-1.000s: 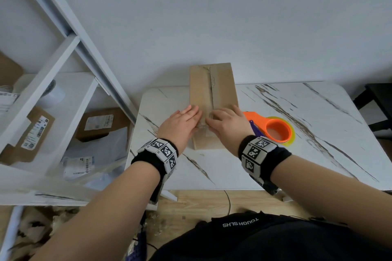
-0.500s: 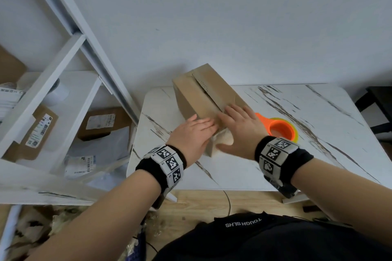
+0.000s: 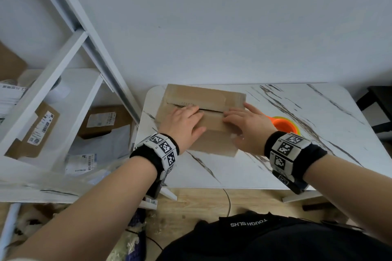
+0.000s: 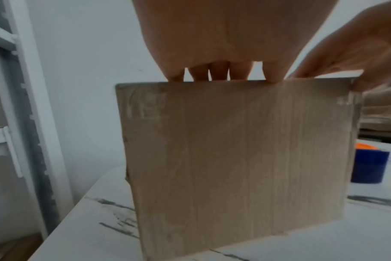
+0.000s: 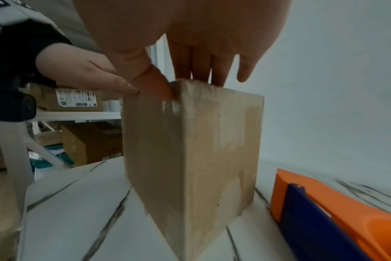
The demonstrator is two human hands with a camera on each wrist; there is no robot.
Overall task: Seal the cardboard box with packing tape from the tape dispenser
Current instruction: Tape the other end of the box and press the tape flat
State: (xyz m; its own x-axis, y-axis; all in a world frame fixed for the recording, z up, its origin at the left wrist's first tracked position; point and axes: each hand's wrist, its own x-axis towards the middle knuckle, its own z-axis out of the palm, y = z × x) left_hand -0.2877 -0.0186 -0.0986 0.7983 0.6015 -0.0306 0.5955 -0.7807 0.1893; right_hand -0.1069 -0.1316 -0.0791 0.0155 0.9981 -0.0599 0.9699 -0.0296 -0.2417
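The brown cardboard box [image 3: 214,144] stands on the white marble table [image 3: 275,165] with its top seam running left to right. Its flaps are down, with a dark slit along the seam. My left hand [image 3: 184,123] lies flat on the left of the top, fingers straight up to the seam. My right hand [image 3: 246,125] rests flat on the right end, thumb against the near corner. In the left wrist view the box [image 4: 234,159] fills the frame. The orange and blue tape dispenser [image 3: 283,127] lies on the table just right of the box, partly hidden by my right hand.
A white shelf rack [image 3: 53,91] with labelled parcels [image 3: 42,125] stands close to the table's left edge. A white wall runs right behind the box. A dark stool [image 3: 379,108] sits beyond the table's right edge. Bare table lies right of the dispenser.
Both hands have turned the box about a quarter turn on the table, so its seam now runs left to right instead of away from me. The dispenser has not moved.
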